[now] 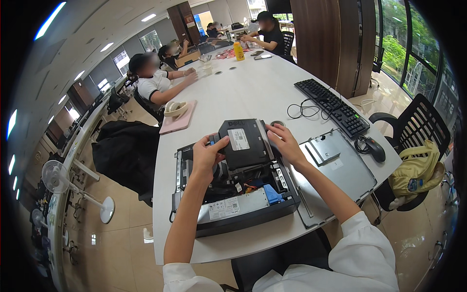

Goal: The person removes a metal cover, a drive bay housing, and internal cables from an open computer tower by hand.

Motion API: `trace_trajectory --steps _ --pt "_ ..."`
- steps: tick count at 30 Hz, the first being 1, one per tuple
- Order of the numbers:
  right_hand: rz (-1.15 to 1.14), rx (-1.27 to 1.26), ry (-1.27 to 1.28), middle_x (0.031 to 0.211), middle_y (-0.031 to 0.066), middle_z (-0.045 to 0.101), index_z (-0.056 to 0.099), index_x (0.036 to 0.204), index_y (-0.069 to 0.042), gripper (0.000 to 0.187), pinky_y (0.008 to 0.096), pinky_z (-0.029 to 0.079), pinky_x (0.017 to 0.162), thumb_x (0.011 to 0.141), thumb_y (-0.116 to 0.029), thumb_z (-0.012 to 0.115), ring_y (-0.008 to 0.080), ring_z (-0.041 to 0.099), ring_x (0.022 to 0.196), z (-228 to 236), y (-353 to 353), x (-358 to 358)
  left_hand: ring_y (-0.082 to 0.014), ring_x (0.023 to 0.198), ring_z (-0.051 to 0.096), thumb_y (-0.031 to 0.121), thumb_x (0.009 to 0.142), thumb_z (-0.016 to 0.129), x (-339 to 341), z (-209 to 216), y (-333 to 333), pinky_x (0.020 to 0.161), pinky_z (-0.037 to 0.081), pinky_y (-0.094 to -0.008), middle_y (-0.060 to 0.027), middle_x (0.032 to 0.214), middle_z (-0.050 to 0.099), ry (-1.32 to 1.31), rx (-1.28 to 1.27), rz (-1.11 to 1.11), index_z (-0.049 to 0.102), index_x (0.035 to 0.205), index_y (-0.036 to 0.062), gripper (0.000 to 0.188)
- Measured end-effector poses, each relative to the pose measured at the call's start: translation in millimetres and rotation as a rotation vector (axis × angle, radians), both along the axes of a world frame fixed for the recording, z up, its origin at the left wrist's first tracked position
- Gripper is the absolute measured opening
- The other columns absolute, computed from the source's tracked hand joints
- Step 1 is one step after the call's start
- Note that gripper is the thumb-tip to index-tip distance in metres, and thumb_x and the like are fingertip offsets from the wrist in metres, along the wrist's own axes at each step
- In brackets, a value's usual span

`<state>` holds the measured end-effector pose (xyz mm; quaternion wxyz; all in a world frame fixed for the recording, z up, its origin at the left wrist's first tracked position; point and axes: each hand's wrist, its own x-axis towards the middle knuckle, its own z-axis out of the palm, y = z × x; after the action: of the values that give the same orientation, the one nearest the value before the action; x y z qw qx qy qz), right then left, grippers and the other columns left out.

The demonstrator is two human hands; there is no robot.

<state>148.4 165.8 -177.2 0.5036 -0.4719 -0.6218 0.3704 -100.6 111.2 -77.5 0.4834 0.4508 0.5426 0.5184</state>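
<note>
A desktop computer case (233, 221) lies open on its side in front of me. Inside it show coloured wires (250, 187), a silver power supply (228, 206) with a white label and a blue plastic latch (273, 194). Over the far part of the case, a black drive cage (245, 155) with a white label is tilted up. My left hand (210, 155) grips its left side, thumb on the top face. At the right edge, my right hand (287, 145) has its fingers closed along the metal rim of the cage. The cage hides part of the interior.
The metal side panel (352, 182) lies right of the case. Beyond it are a black keyboard (333, 108) and a mouse (370, 148). Headphones (175, 108) rest on a pink laptop (179, 121) at left. A person (158, 87) sits at the left edge; others sit farther back.
</note>
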Motion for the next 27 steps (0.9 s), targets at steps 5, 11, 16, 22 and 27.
trace_trajectory --steps 5,11,16,22,27 --pt "0.071 0.123 -0.02 0.135 0.0174 0.062 0.061 0.137 -0.001 0.052 0.0344 0.039 0.112 0.102 -0.039 0.062 0.0233 0.055 0.13 40 -29 1 -0.006 0.074 0.064 0.019 0.086 0.084 -3 6 -3 0.064 0.048 -0.0205 -0.004 0.093 0.073 -0.002 0.196 -0.046 0.063 0.12 0.0049 0.042" --pt "0.304 -0.008 0.399 0.106 0.005 0.073 0.066 0.122 -0.001 0.035 0.0261 0.047 0.095 0.105 -0.031 0.061 0.0101 0.064 0.101 89 -55 12 -0.0084 0.09 0.068 0.014 0.084 0.084 1 6 -12 0.072 0.052 -0.0231 -0.0062 0.103 0.073 -0.139 0.347 -0.21 0.061 0.124 0.0028 0.047" --pt "0.244 0.088 0.341 0.098 0.0028 0.072 0.07 0.115 0.001 0.031 0.0197 0.051 0.08 0.1 -0.026 0.068 0.0059 0.065 0.086 112 -51 27 -0.0177 0.104 0.069 0.003 0.077 0.086 21 12 -25 0.092 0.057 -0.0313 -0.0144 0.115 0.071 0.065 0.423 -0.409 0.062 0.126 -0.0007 0.055" --pt "0.424 -0.054 0.358 0.099 0.0086 0.073 0.06 0.129 0.002 0.047 0.0262 0.057 0.077 0.094 -0.026 0.076 0.0112 0.07 0.091 112 -72 29 -0.0173 0.095 0.072 0.001 0.079 0.084 4 11 -18 0.085 0.058 -0.0291 -0.0132 0.107 0.073 -0.287 0.489 -0.227 0.062 0.124 -0.0015 0.05" --pt "0.409 -0.063 0.222 0.111 0.0134 0.072 0.058 0.127 0.004 0.052 0.0301 0.058 0.09 0.084 -0.011 0.084 0.0154 0.072 0.094 78 -117 -2 -0.0124 0.065 0.071 0.01 0.081 0.085 -9 21 -15 0.057 0.056 -0.0222 -0.0097 0.083 0.075 -0.072 0.331 -0.196 0.066 0.112 -0.0006 0.038"
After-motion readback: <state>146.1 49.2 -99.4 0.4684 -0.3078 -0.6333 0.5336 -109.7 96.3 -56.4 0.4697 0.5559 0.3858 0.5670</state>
